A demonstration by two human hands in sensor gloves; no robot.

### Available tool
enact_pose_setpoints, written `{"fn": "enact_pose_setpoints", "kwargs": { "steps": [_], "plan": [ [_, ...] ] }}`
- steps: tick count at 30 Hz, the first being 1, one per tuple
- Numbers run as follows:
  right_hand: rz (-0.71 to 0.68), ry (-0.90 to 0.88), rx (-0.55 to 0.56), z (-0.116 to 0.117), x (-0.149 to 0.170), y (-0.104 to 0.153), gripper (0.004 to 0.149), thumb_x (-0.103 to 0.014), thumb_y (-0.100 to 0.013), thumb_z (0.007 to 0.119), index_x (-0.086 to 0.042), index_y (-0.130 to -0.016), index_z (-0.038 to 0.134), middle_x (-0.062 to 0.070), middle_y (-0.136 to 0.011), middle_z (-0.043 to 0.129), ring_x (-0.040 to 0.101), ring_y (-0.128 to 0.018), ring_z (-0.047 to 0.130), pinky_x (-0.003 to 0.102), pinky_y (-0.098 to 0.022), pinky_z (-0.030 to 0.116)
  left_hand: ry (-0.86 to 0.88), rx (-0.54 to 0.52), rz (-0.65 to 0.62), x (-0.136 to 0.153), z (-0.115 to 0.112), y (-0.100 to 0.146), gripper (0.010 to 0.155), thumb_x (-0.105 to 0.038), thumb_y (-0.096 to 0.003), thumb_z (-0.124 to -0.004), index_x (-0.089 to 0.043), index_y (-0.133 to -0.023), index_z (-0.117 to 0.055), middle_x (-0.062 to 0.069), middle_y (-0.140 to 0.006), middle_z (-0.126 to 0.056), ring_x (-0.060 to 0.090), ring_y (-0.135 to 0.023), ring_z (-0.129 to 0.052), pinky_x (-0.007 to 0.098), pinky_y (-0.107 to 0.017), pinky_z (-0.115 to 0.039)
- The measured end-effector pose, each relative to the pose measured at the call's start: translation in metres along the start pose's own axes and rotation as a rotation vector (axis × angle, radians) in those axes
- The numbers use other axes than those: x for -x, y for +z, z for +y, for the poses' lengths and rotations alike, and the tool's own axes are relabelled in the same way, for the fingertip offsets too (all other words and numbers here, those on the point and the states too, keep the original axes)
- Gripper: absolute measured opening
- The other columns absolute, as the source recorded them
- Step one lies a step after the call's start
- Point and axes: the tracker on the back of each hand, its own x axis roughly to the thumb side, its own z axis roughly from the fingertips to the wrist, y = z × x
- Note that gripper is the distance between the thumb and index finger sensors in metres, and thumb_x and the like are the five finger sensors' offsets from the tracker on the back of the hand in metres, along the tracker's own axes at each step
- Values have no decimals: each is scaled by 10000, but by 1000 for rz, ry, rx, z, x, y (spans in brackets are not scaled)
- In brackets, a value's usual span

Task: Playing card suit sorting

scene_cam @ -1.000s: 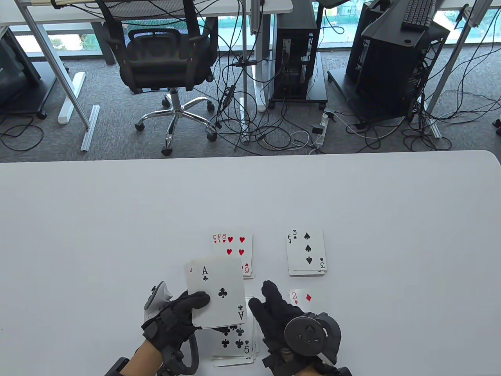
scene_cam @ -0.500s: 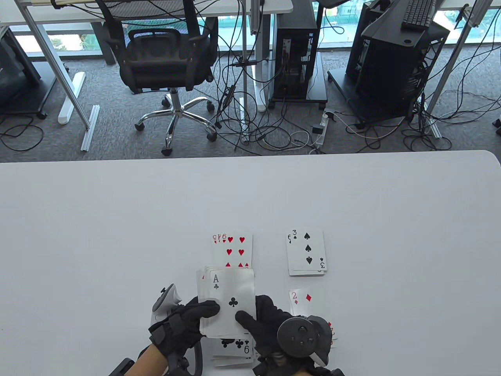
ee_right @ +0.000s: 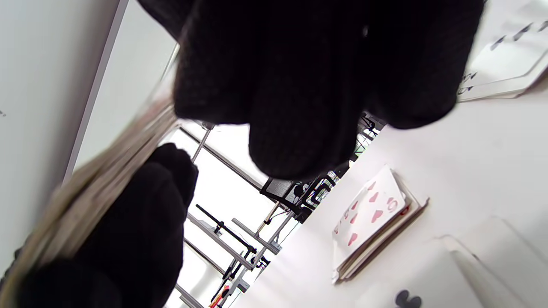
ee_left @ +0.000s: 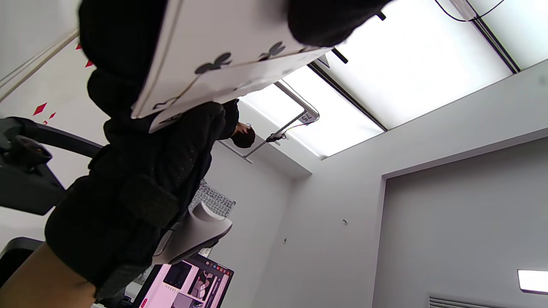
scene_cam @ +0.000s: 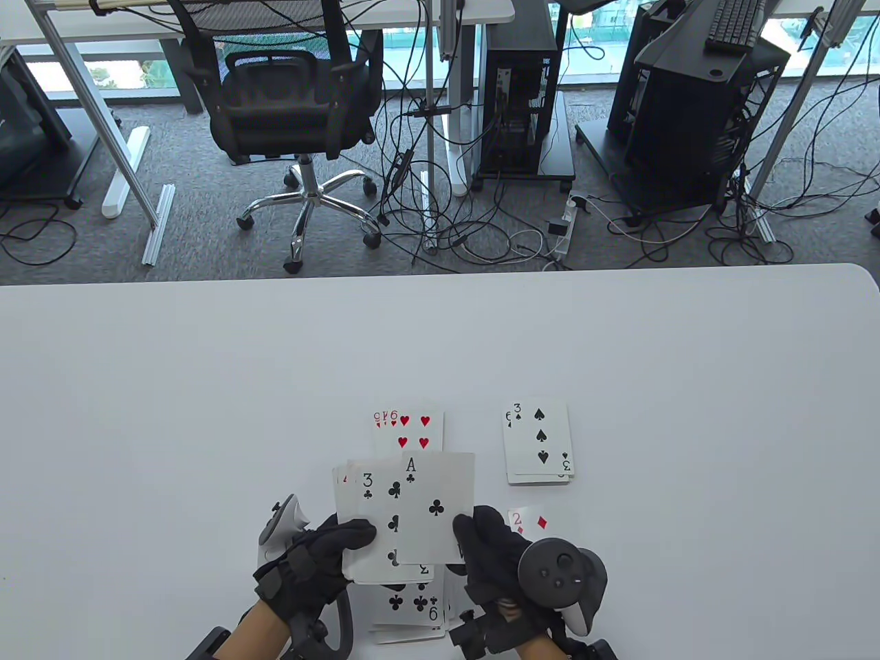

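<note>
My left hand (scene_cam: 347, 543) holds a stack of cards face up above the table, thumb on top, with the 3 of clubs (scene_cam: 375, 522) showing. My right hand (scene_cam: 469, 540) pinches the ace of clubs (scene_cam: 436, 509) by its right edge; the ace lies slid to the right, half off the stack. On the table lie a hearts pile (scene_cam: 410, 430), a spades pile (scene_cam: 540, 443) topped by a 3, a diamonds pile (scene_cam: 543, 522) topped by a 2, and a clubs pile (scene_cam: 412, 605) under the held cards. The hearts pile (ee_right: 370, 211) also shows in the right wrist view.
The white table (scene_cam: 206, 385) stretches wide to the left, right and far side of the piles. Beyond its far edge are an office chair (scene_cam: 289, 103), cables and computer towers (scene_cam: 522, 89) on the floor.
My right hand took hold of the ace of clubs and drew it to the right off the held stack, uncovering the 3 of clubs. My left hand shifted slightly with the stack.
</note>
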Motion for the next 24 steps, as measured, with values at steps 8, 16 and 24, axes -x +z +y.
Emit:
{"fn": "enact_pose_setpoints", "kwargs": {
  "steps": [8,16,24],
  "plan": [
    [122,-94,81,-15,18,-2,414,-231,-568,604,130,-744,706,-12,-368,935,186,-244,1009,413,-309,884,11,-79,-42,-8,15,7,548,-343,-637,-641,-199,-1110,-405,111,-1115,-570,406,-914,-751,504,-550,-793],
    [165,188,-290,31,16,3,477,-217,-552,634,205,-772,672,-12,-291,940,176,-132,999,396,-224,893,25,-121,-69,-12,21,11,548,-348,-642,-634,-203,-1111,-392,106,-1120,-557,401,-922,-743,497,-558,-792],
    [94,604,-470,64,4,9,559,-234,-559,634,261,-816,599,1,-255,934,185,-71,980,394,-177,884,28,-118,-66,-11,20,11,551,-358,-642,-629,-202,-1112,-388,106,-1122,-552,402,-925,-737,500,-561,-789]
  ]
}}
